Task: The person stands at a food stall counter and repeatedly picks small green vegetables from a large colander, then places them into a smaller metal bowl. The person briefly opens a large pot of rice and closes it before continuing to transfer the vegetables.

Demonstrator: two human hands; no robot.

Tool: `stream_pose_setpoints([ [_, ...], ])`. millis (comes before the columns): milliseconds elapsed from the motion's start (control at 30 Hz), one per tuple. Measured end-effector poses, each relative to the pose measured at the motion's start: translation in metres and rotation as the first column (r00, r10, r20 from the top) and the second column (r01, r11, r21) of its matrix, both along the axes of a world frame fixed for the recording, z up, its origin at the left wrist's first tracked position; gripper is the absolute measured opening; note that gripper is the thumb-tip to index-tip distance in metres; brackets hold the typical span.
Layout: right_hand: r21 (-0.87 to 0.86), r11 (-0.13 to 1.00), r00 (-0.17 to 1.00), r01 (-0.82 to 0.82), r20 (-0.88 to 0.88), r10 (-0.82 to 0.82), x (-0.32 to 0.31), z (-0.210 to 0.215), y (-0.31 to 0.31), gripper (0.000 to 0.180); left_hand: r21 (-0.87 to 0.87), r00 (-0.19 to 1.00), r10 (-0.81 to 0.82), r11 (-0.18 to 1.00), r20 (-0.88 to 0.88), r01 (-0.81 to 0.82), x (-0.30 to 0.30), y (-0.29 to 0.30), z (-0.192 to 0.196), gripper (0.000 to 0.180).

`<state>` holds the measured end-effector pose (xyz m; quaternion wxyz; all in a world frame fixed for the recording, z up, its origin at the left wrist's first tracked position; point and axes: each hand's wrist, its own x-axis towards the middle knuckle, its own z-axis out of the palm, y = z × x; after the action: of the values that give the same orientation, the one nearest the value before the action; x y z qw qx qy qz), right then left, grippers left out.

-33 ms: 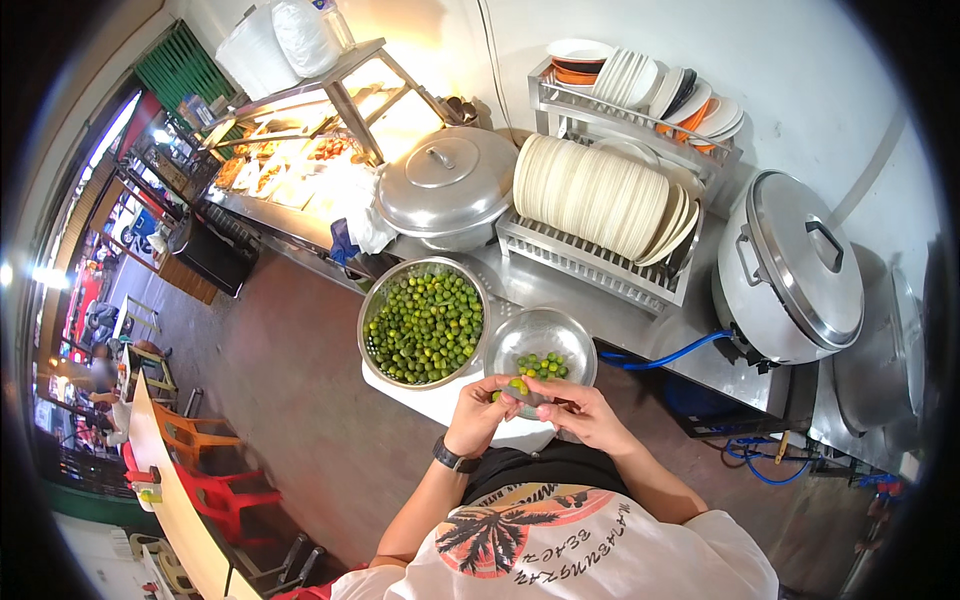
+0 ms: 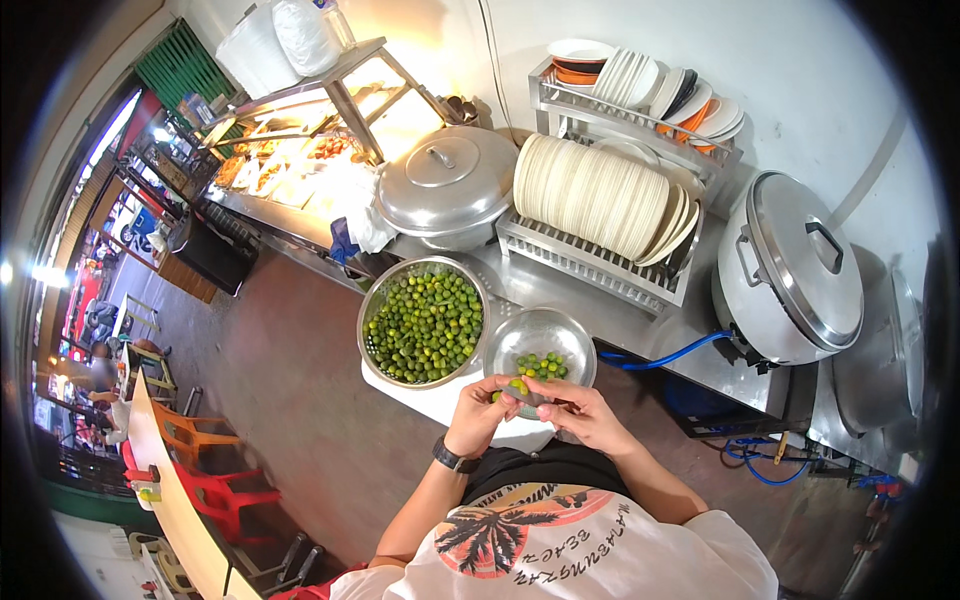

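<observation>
My left hand [image 2: 474, 420] is closed, its fingertips pinching a small green-yellow citrus fruit [image 2: 517, 385]. Across from it, the fingers of my right hand [image 2: 590, 420] are pinched on a thin grey blade [image 2: 528, 397] that lies against the fruit; its handle is hidden. Both hands meet over the near rim of a metal bowl [image 2: 520, 332], in which a small heap of green citrus [image 2: 543, 365] shows. To the left of the bowl, a perforated metal colander [image 2: 363, 335] is filled with many of the same green fruits [image 2: 425, 325].
Colander and bowl rest on a white surface [image 2: 400, 392]. Behind stand a lidded metal pot [image 2: 445, 185], a rack of upright plates [image 2: 595, 195] and a large rice cooker [image 2: 790, 275] on a steel counter. Red chairs [image 2: 225, 498] and a lit food display [image 2: 300, 160] are at the left.
</observation>
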<state>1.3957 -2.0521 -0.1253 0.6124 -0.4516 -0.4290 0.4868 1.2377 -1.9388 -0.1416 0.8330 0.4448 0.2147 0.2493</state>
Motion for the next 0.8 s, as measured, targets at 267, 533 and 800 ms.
stream_pose_setpoints([
  [267, -0.256, 0.966, 0.978, 0.024, -0.193, -0.076, -0.008, -0.029, 0.015, 0.04, 0.412, 0.958, 0.14, 0.911, -0.251, -0.025, 0.007, 0.022, -0.023, 0.019],
  [533, -0.541, 0.841, 0.868, 0.02, -0.408, -0.283, -0.022, -0.135, 0.04, 0.045, 0.201, 0.847, 0.07, 0.979, -0.528, 0.044, 0.007, 0.043, -0.161, 0.031],
  [800, -0.384, 0.782, 0.86, 0.492, 0.357, -0.365, 0.081, -0.052, -0.049, 0.042, 0.126, 0.746, 0.138, 0.989, -0.652, -0.073, 0.04, 0.055, -0.247, 0.046],
])
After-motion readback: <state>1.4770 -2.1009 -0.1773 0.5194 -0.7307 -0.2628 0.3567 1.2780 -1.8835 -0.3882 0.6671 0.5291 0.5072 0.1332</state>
